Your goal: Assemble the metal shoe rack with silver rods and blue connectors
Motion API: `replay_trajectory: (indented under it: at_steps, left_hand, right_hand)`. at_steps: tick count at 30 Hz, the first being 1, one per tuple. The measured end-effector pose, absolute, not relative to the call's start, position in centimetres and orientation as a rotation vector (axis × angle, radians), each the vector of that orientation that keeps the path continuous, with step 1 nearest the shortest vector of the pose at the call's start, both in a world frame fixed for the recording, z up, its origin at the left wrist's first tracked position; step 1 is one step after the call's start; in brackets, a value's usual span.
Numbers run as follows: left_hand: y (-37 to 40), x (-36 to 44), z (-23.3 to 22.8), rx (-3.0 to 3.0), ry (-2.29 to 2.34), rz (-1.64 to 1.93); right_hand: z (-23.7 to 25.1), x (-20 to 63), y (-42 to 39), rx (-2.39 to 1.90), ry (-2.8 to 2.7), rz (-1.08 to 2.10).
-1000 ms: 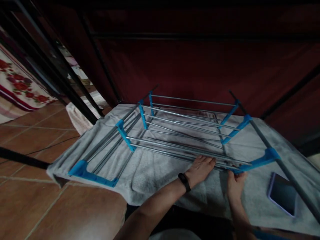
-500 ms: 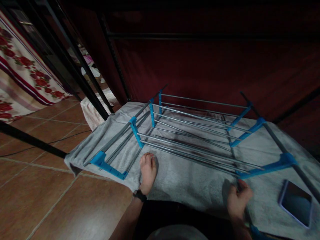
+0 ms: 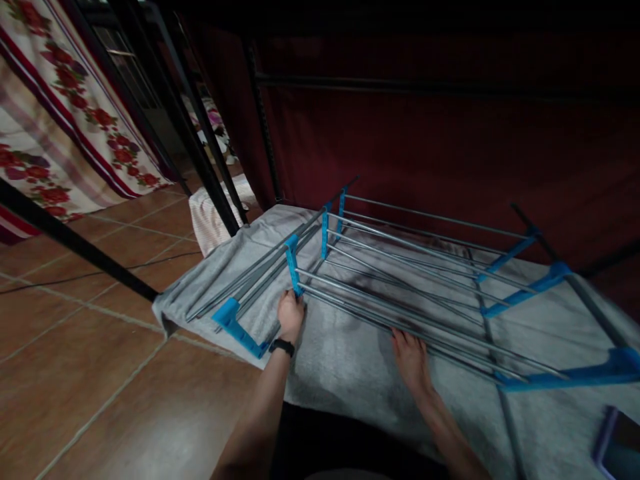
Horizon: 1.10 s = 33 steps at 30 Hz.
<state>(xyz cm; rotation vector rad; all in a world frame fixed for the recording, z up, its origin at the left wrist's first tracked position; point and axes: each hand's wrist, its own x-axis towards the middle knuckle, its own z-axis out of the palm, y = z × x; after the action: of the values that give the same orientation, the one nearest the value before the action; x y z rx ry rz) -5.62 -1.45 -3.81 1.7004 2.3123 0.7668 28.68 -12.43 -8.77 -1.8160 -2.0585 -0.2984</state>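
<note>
Rack of grey metal rods, blue plastic brackets (image 3: 407,311), 12 o'clock; left hand (image 3: 291,313), 11 o'clock, now pinching bracket (image 3: 292,261) foot; right hand (image 3: 411,359), 1 o'clock, shifted onto near rod (image 3: 365,316), fingertips bent, pinch unclear; rack likely steadier

Phone (image 3: 623,445), purple edge, partly cut off at btm R, on grey blanket (image 3: 345,360). Dk red cloth (image 3: 425,147) hangs behind w/ blk crossbar (image 3: 400,85) across it. Far L: drape (image 3: 103,120) w/ red flowers. Brown tile flr (image 3: 125,380) below, thin dk cable (image 3: 165,261) on it. Pale cloth (image 3: 205,217) btwn drape & blanket, nr blk posts (image 3: 193,133).
</note>
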Motion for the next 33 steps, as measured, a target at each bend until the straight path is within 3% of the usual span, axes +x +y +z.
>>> replay_trajectory:
  at_steps: [14, 33]
  left_hand:
    - [-2.0, -5.1, -4.7, 1.657, 2.183, 1.007]
    - [-3.2, -3.6, -5.4, 1.625, 2.195, 1.081]
  right_hand:
    - [-10.2, 30.8, -13.0, -1.654, -1.922, -0.033]
    - [-10.7, 31.9, -13.4, -1.64, -1.957, -0.016]
